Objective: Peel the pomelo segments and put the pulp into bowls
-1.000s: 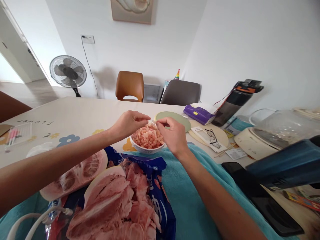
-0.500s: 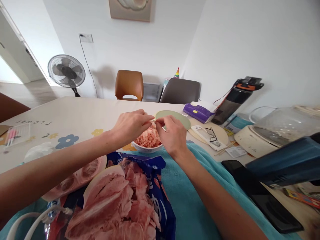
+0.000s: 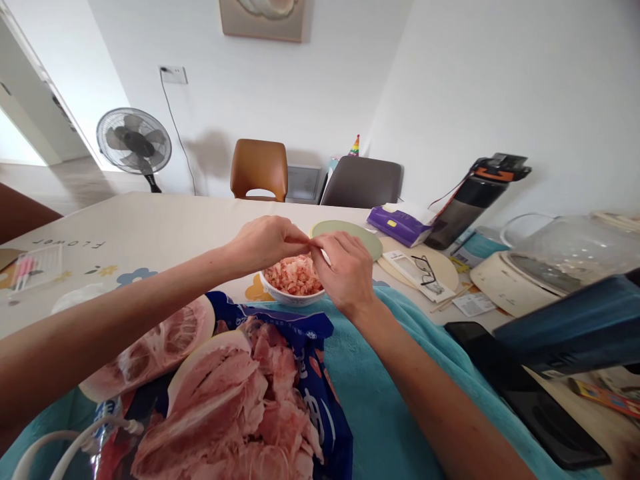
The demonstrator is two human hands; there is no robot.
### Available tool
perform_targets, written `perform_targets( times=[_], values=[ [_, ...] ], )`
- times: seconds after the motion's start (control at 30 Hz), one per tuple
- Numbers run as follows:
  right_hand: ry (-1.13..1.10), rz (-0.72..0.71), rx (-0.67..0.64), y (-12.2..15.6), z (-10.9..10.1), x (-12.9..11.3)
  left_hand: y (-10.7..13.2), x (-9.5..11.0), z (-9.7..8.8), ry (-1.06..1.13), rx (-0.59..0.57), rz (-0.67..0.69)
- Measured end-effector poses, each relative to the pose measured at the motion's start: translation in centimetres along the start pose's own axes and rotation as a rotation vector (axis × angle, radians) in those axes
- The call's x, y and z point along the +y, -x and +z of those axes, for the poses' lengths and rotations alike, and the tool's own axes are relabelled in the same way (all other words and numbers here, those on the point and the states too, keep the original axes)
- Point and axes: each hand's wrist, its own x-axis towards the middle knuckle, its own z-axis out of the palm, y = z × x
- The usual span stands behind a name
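My left hand (image 3: 273,241) and my right hand (image 3: 343,267) meet fingertip to fingertip above a white bowl (image 3: 295,299). Both are closed in a pinch, and whatever lies between the fingers is hidden. Loose pink pomelo pulp (image 3: 295,275) fills the bowl. Nearer to me, torn pomelo peel and membranes (image 3: 235,407) lie on a dark blue plastic bag (image 3: 327,393). Another piece of pomelo rind (image 3: 165,340), pink inside, rests to the left under my left forearm.
A teal towel (image 3: 375,380) spreads beneath the bag, with a black phone (image 3: 525,393) on its right. Beyond the bowl are a green round mat (image 3: 360,235), a purple tissue pack (image 3: 400,223) and glasses (image 3: 424,270). A dark bottle (image 3: 465,200) and a blue one (image 3: 575,327) stand right.
The fingertips have come together, and my left hand has shifted slightly up, uncovering more of the bowl and the left rind. The view has moved only slightly.
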Motion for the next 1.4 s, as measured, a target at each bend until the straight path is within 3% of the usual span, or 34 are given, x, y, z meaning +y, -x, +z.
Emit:
perform_targets(
  times=[0.2,0.43,0.63,0.77,1.07,1.4],
  values=[
    [-0.079,0.058,-0.006,0.0,-0.1,-0.5,0.1,-0.4,0.7,0.046,0.063,0.0],
    [-0.614,0.518,-0.139,-0.7,-0.5,-0.8,0.3,0.0,0.4,-0.035,0.025,0.053],
    [-0.551,0.472,-0.159,-0.7,-0.3,-0.9,0.2,1.9,-0.8,-0.498,-0.121,0.032],
    [-0.754,0.601,-0.153,-0.9,-0.5,-0.6,0.1,1.8,-0.6,-0.655,-0.126,0.022],
    [-0.94,0.68,-0.072,-1.2,-0.7,0.0,0.8,-0.5,-0.6,-0.114,0.092,0.083],
    [-1.05,0.756,-0.028,-1.4,-1.3,-0.4,-0.3,-1.2,-0.3,-0.143,0.009,0.004]
  ],
)
